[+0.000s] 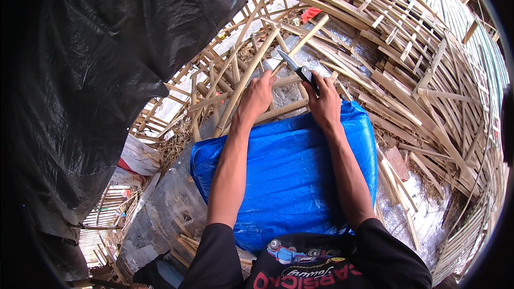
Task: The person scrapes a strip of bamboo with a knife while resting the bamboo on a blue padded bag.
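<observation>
My right hand (323,99) is closed round the black handle of a knife (289,61). Its bare blade points up and to the left. Just left of it, my left hand (257,97) is closed, with a thin bamboo stick (278,68) poking out of its fingers toward the blade. How much of the stick lies inside the fist is hidden. Blue tarpaulin (289,176) covers my lap beneath both forearms. Beyond my hands, a frame of crossed bamboo strips (249,83) leans over the ground.
A large stack of split bamboo strips (396,37) curves along the right. On the left hangs a black plastic sheet (107,74). A grey slab (160,219) lies at the lower left, and a small red thing (310,14) sits at the far side.
</observation>
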Available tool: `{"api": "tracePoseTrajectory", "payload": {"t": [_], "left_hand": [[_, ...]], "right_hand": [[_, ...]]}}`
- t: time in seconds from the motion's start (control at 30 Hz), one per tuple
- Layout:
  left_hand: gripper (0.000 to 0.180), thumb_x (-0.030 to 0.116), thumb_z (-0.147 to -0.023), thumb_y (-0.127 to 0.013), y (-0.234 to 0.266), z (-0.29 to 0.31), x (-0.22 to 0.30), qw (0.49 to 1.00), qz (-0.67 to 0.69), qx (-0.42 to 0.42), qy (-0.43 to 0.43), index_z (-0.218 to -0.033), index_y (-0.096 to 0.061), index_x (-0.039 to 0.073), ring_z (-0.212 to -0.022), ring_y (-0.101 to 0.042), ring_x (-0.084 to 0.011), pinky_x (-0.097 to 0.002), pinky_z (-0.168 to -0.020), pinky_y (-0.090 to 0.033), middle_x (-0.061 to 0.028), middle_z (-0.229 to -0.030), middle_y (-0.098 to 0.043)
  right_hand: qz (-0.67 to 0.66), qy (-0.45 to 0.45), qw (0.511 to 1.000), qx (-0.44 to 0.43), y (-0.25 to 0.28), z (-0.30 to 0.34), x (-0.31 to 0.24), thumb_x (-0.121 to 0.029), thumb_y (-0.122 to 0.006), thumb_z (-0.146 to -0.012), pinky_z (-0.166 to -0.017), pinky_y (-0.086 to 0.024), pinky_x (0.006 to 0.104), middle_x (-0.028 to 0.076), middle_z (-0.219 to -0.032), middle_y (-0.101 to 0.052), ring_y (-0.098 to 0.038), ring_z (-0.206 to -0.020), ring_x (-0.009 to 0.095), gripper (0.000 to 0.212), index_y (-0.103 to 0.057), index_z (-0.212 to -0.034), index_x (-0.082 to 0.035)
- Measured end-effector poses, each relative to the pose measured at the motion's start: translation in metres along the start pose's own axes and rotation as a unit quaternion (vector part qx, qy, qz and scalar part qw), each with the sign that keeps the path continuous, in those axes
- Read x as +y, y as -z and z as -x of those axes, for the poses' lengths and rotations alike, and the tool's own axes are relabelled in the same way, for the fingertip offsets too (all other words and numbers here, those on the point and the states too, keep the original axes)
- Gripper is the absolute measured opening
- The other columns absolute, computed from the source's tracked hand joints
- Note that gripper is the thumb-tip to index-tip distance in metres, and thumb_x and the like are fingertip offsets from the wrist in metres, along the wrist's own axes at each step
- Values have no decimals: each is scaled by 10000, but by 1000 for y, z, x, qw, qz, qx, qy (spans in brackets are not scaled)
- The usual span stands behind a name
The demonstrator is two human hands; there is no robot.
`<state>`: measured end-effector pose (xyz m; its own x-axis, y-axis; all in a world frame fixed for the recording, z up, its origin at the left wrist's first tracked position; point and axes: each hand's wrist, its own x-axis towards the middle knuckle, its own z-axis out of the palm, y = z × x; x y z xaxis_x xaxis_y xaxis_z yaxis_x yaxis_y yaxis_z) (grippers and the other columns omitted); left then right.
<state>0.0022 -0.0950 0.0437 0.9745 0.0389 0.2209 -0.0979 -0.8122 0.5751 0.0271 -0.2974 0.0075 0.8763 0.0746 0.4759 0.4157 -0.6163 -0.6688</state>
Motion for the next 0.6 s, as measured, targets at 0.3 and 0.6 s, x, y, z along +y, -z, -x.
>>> {"api": "tracePoseTrajectory", "payload": {"t": [0.3, 0.6], "left_hand": [[133, 139, -1027, -489, -16, -2, -7, 997, -59, 7, -44, -1028, -529, 12, -886, -665, -502, -588, -688, -531, -298, -902, -688], [141, 145, -1034, -474, -23, -3, -12, 997, -46, 26, -64, -1047, -530, 17, -886, -672, -492, -580, -692, -543, -291, -897, -692]], "right_hand": [[-19, -112, 993, 30, 2, -10, 24, -392, -668, -959, -818, -532, 488, 223, -1110, -674, -675, -990, 427, 444, -643, -1304, -113], [-6, -89, 994, 68, 0, -8, 21, -387, -647, -973, -802, -520, 499, 227, -1059, -674, -670, -962, 427, 424, -641, -1301, -118]]}}
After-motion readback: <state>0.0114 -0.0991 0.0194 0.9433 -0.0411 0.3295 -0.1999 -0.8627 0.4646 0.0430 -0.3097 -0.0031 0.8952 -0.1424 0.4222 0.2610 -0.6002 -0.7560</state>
